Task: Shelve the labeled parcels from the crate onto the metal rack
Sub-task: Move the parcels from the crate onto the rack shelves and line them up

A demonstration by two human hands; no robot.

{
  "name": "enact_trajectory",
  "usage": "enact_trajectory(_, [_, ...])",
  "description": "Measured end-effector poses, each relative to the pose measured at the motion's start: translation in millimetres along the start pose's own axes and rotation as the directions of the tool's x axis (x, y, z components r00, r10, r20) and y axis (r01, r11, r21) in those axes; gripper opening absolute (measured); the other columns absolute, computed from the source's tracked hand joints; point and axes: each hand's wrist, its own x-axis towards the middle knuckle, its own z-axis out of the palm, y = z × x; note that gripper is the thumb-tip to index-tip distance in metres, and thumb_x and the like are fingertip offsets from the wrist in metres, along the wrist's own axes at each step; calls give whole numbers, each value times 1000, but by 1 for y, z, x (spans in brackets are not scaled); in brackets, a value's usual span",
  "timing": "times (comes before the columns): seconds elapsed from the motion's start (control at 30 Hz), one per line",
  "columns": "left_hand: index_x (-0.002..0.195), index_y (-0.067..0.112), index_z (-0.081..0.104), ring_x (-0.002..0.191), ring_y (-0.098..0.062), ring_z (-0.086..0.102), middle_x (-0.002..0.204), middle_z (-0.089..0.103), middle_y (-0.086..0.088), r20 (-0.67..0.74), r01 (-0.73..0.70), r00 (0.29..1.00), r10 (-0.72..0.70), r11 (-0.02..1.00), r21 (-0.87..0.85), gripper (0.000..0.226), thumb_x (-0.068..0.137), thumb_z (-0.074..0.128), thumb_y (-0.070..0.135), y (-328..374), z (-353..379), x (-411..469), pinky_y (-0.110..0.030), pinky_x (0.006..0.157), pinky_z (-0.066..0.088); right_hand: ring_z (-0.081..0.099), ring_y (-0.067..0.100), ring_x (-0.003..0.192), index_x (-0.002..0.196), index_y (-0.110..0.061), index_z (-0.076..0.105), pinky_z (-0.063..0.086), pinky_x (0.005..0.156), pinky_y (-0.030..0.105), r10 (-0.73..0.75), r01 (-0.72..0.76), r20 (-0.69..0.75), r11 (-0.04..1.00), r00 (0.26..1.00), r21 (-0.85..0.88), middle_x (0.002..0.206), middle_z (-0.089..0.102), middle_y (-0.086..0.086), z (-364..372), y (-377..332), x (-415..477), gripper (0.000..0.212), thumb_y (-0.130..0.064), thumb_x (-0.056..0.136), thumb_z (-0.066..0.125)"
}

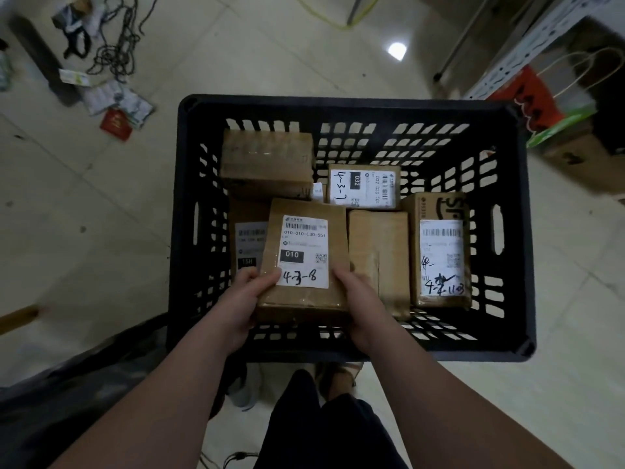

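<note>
Gripping the near end of the parcel point(304, 255) marked 010 and hand-lettered 4-3-8 are both hands: the left hand point(248, 296) is curled round its near-left corner with the thumb laid on the label, and the right hand point(358, 299) is wrapped round its near-right corner. The parcel is held above the near-left part of the black crate point(338, 103), tilted up at its near edge and not yet carried clear of the rim. 5 other parcels are seen inside: a tape-wrapped box point(267, 160) at the far left with no label showing, a parcel marked 032 point(363, 191) in the far middle, a plain box point(378, 255) just right of the held one, a labelled parcel point(439, 252) against the right wall, and a partly hidden parcel point(248, 245) under the held one on the left. The metal rack point(541, 38) is glimpsed at the far right, well apart from the crate; whether any parcel has been placed on it cannot be told. The task is judged to be at an early or middle stage, with 1 parcel in hand and at least 5 left to be shelved.
</note>
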Motion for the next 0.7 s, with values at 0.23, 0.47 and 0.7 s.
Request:
enact_trajectory(0.23, [129, 21, 45, 102, -30, 65, 116, 65, -9, 66, -47, 996, 52, 996, -70, 73, 63, 74, 28, 9, 13, -41, -42, 80, 53, 68, 32, 102, 126, -23, 51, 55, 88, 54, -15, 10, 57, 996, 998, 93, 113, 70, 9, -20, -18, -41, 52, -50, 85, 67])
enact_trajectory(0.47, [121, 15, 60, 102, -31, 67, 112, 71, -11, 194, -203, 964, 182, 975, 94, 61, 66, 73, 36, 55, 65, -105, -44, 84, 53, 73, 26, 92, 118, -20, 66, 58, 72, 36, -174, 139, 127, 960, 977, 243, 103, 76, 7, -56, -48, -111, 35, -44, 94, 57])
enact_trajectory(0.7, [123, 14, 56, 99, -23, 68, 106, 73, -5, 263, -338, 916, 302, 935, 104, 56, 69, 70, 23, 91, 127, -182, -36, 79, 52, 74, 20, 83, 115, -21, 70, 54, 59, 25, -345, 280, 143, 896, 928, 345, 103, 76, 6, -103, -80, -190, 36, -45, 96, 50])
